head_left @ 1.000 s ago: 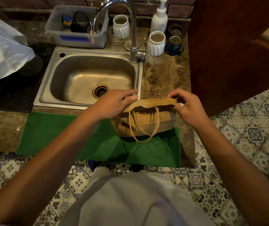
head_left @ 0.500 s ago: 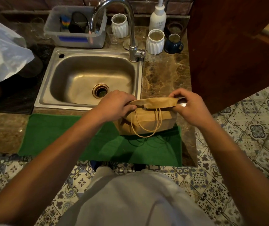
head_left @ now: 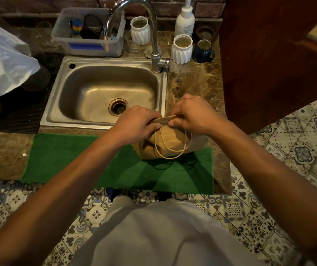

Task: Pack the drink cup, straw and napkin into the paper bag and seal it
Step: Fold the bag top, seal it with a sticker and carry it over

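A brown paper bag point(head_left: 170, 141) with looped cord handles stands on a green towel point(head_left: 80, 160) at the counter's front, just right of the sink. Its top is folded flat into a narrow strip. My left hand point(head_left: 136, 123) pinches the left end of that folded top, and my right hand point(head_left: 192, 114) pinches the right end; the two hands almost touch. The handles hang down the bag's near face. The cup, straw and napkin are hidden from view.
A steel sink point(head_left: 105, 93) with a tall faucet point(head_left: 153, 35) lies behind the bag. At the back stand a plastic bin point(head_left: 88, 33), two white ribbed cups point(head_left: 181, 48), a blue mug point(head_left: 203, 51) and a pump bottle point(head_left: 185, 18). A dark wooden cabinet point(head_left: 269, 54) rises at right.
Both hands have moved toward each other along the bag's top, and the folded top has been squeezed into a narrower, flatter strip. The bag stays on the towel.
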`<state>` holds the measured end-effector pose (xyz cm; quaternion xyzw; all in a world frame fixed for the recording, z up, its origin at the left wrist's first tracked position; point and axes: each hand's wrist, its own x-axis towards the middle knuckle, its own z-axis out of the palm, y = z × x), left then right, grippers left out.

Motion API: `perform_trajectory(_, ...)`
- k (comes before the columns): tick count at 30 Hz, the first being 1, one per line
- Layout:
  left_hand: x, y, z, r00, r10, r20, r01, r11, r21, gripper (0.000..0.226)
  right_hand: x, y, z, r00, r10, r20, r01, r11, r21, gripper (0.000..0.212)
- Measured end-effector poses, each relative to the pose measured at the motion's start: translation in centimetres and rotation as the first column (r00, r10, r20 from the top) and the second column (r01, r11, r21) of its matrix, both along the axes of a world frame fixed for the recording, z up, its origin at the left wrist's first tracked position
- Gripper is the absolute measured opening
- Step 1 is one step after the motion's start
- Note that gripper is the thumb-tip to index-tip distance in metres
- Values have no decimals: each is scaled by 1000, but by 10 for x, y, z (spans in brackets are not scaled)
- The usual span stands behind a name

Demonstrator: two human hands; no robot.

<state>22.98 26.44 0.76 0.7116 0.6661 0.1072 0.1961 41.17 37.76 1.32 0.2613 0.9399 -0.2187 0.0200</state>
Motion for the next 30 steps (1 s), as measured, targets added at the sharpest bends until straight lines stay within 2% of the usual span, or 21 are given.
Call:
perform_trajectory(5,-8,-7,-6,986,66,151,-58,997,-55,21,12,1,-3,994,-37,-99,37,999,3,19)
perform_trajectory(9,-7,-13,-11,980,95,175,-93,995,-21,18,19,7,-7,991,-74,-114,75,997,4,25)
perform_trajectory(14,-6,-14,-11,956,119,267,-105,992,-69,15,32,16,-14,982,-127,-139,122,992,-46,26)
perform_trajectory(18,-12,-19,-7,872,212,441,-179,977,-116,15,42,26,-11,975,-136,-177,102,977,-185,27)
perform_trajectory(22,-17,-24,-9,860,234,454,-212,972,-99,18,59,36,-6,953,-202,-224,142,956,-255,20)
perform_trajectory(26,-13,-22,-9,859,251,446,-235,968,-92,19,66,35,-12,927,-262,-267,173,933,-315,22)
perform_trajectory(30,-11,-19,-7,869,242,430,-232,970,-77,18,78,44,-22,873,-436,-220,272,808,-522,34)
